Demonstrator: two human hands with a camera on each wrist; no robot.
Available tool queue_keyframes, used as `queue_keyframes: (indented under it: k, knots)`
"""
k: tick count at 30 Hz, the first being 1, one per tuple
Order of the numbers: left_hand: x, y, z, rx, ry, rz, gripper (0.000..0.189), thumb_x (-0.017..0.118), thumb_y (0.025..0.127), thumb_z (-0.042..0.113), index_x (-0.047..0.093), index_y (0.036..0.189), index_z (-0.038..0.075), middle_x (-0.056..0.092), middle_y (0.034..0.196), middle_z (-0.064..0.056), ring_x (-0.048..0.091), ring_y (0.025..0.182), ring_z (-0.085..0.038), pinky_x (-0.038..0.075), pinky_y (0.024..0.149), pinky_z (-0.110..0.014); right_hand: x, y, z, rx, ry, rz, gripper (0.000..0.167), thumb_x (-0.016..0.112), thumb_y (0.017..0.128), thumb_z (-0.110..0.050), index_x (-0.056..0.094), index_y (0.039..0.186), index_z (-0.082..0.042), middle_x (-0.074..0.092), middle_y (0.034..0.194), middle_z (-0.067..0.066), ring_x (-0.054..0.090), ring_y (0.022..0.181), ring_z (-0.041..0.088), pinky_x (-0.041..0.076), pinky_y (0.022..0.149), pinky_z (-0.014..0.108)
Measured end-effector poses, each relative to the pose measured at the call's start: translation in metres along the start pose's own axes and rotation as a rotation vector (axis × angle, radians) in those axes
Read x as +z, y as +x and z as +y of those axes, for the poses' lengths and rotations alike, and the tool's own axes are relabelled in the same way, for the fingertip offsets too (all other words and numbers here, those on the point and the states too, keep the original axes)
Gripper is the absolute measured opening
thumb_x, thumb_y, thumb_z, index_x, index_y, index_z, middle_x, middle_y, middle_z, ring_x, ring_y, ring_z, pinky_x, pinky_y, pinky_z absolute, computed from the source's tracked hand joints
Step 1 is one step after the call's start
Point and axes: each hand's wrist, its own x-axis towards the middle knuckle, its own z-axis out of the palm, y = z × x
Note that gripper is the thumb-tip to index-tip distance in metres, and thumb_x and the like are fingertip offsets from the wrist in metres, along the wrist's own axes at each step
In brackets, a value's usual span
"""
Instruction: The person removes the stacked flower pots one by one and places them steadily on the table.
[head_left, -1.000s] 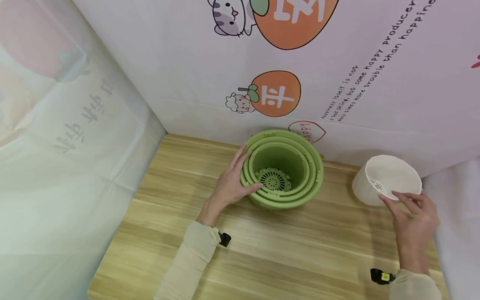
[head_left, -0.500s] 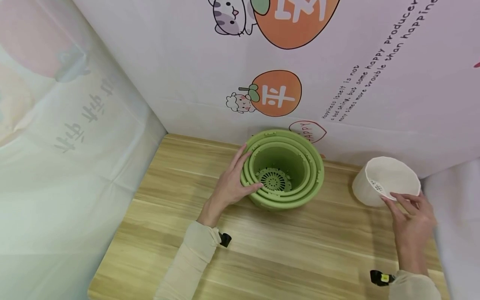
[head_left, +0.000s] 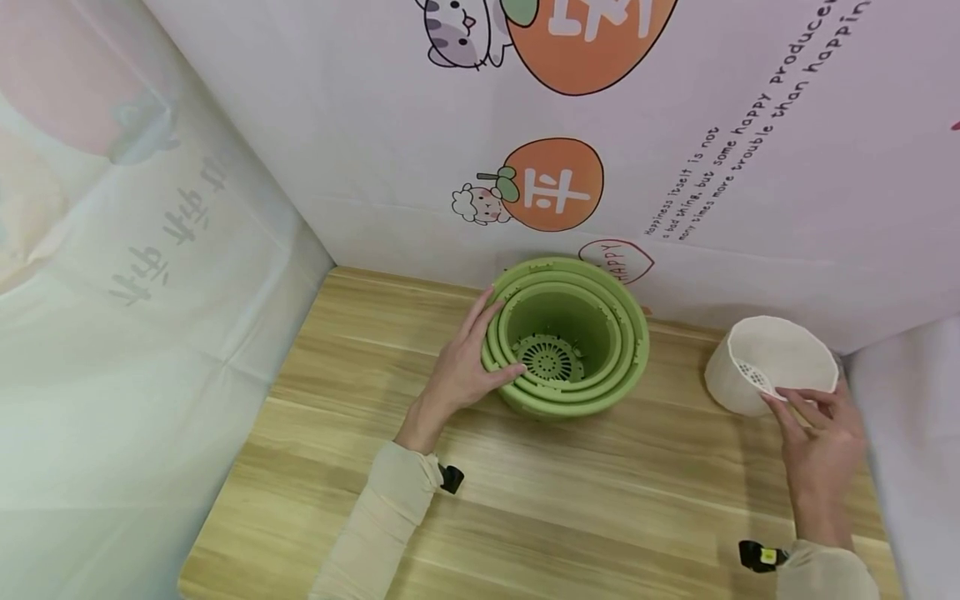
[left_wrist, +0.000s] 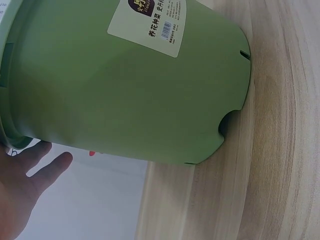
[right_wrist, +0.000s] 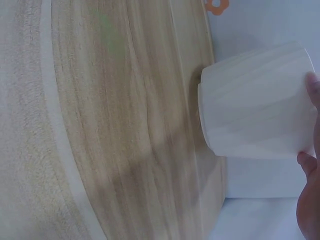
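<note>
A stack of nested green flower pots (head_left: 570, 407) stands upright near the table's back edge, with a slotted bottom showing in the innermost one. My left hand (head_left: 461, 367) holds the stack's left rim, its thumb across the rims at the front. Seen from the left wrist, two fingers (left_wrist: 47, 172) lie under the outer pot's rim, beside the labelled wall. On the right is a white flower pot (head_left: 731, 379) with a faceted wall and a perforated bottom. My right hand (head_left: 825, 450) pinches its near rim between thumb and fingers. In the right wrist view, the white pot's base meets the wooden tabletop.
The wooden table (head_left: 600, 517) ends at a printed cloth wall (head_left: 405, 167) close behind the pots. Another cloth rises along the left side (head_left: 247, 350). On the right, a pale cloth (head_left: 907, 417) hangs close beside my right hand.
The white pot's rim has shifted slightly left and toward me, and my right hand has moved a little left with it. My left hand and the green pots stay put.
</note>
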Motion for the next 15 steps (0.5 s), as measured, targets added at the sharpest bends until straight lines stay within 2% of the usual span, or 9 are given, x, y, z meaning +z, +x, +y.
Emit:
queue_keyframes:
  k: [3, 7, 9, 15]
  knots:
    - [0.0000, 0.0002, -0.0002, -0.007, 0.002, 0.001, 0.104, 0.056, 0.080, 0.077, 0.026, 0.157, 0.014, -0.002, 0.166, 0.016, 0.054, 0.124, -0.035, 0.054, 0.070, -0.031, 0.0004, -0.0011, -0.0009, 0.011, -0.002, 0.011, 0.021, 0.085, 0.070, 0.007, 0.075, 0.089, 0.008, 0.068, 0.112, 0.021, 0.058, 0.118, 0.035, 0.041, 0.100, 0.012]
    - [-0.0001, 0.0002, -0.0006, -0.003, -0.005, 0.000, 0.104, 0.057, 0.080, 0.076, 0.025, 0.158, 0.014, -0.002, 0.166, 0.015, 0.056, 0.120, -0.034, 0.052, 0.064, -0.029, 0.0003, -0.0035, -0.0005, 0.015, -0.021, 0.007, 0.020, 0.085, 0.071, 0.006, 0.075, 0.088, 0.008, 0.068, 0.108, 0.024, 0.056, 0.118, 0.018, 0.041, 0.100, 0.011]
    - [-0.0001, 0.0002, -0.0008, 0.000, -0.009, -0.002, 0.103, 0.060, 0.081, 0.073, 0.025, 0.158, 0.014, -0.001, 0.166, 0.013, 0.057, 0.118, -0.034, 0.051, 0.061, -0.027, 0.0001, -0.0045, 0.0007, 0.010, -0.042, -0.002, 0.020, 0.085, 0.072, 0.003, 0.075, 0.089, 0.008, 0.068, 0.104, 0.025, 0.055, 0.112, 0.011, 0.040, 0.099, 0.010]
    - [-0.0005, 0.0003, -0.0005, 0.000, -0.005, -0.001, 0.100, 0.068, 0.081, 0.062, 0.026, 0.158, 0.014, -0.002, 0.166, 0.015, 0.053, 0.124, -0.036, 0.052, 0.065, -0.029, 0.0013, -0.0058, 0.0071, 0.032, -0.021, 0.023, 0.022, 0.086, 0.069, 0.006, 0.077, 0.089, 0.006, 0.069, 0.102, 0.023, 0.055, 0.110, 0.006, 0.041, 0.098, 0.010]
